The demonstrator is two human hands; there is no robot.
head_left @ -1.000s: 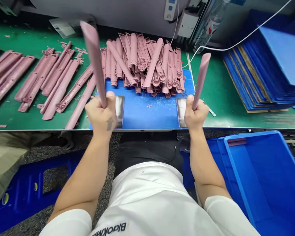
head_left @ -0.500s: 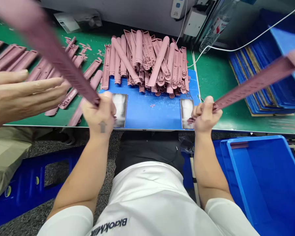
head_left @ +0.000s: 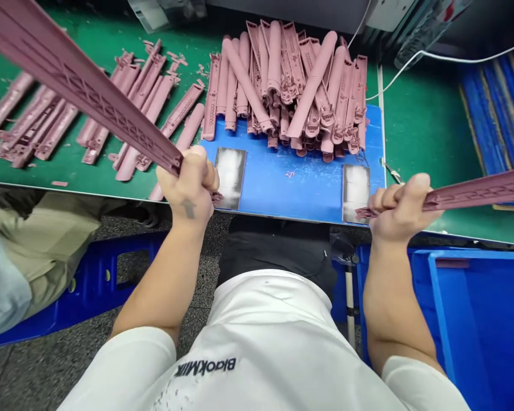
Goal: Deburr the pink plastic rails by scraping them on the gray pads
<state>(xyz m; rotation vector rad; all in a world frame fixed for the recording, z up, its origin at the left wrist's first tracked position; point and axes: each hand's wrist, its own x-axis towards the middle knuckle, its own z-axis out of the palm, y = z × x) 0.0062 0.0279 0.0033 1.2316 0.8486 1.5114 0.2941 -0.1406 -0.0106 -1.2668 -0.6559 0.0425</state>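
A green bench (head_left: 424, 108) spans the view, with a blue bin (head_left: 437, 319) below its near edge at the right; a narrow pink patch (head_left: 452, 263) shows just under the bin's far rim, and whether it lies inside cannot be told. On the bench, a blue sheet (head_left: 278, 194) bears a heap of long pink parts (head_left: 274, 68) toward its far side. The left strip (head_left: 81, 85), held clear of the bench, slants to the upper left, its latticed face exposed; the right strip (head_left: 488, 191) extends rightward. The left hand (head_left: 188, 182) is closed in a fist around the left strip, and the right hand (head_left: 400, 208) likewise grips the right strip, a short end projecting from each. Small pink scraps (head_left: 289, 173) lie on the sheet.
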